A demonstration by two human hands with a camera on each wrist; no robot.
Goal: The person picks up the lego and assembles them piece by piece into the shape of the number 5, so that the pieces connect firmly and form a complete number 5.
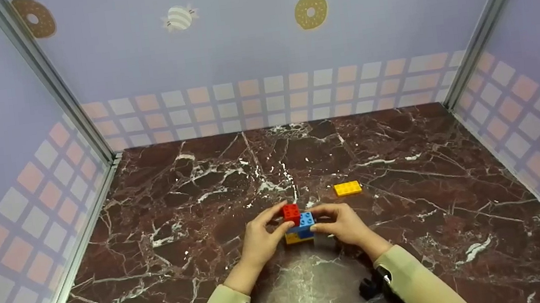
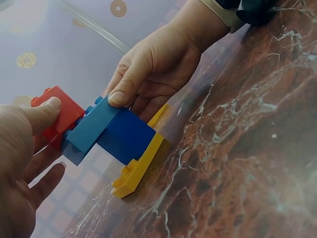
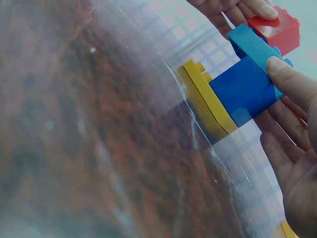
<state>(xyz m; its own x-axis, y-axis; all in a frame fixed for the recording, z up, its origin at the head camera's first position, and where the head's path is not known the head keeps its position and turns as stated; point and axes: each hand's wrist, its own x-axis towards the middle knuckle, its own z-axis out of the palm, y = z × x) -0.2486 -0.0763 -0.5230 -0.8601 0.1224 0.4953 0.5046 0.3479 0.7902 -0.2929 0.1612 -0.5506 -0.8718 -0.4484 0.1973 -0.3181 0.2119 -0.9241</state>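
Left hand (image 1: 259,239) pinches the red brick (image 1: 291,213) atop the blue brick (image 1: 304,222); right hand (image 1: 343,224) pinches that blue; spare yellow plate (image 1: 347,188) waits just beyond the stack.

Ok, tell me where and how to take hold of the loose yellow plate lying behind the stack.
Pinch the yellow plate across its two long edges, coming straight down from above. It lies flat on the marble table, thin and low, with bare table all round it, so only its side edges offer purchase. The right hand seems nearest.
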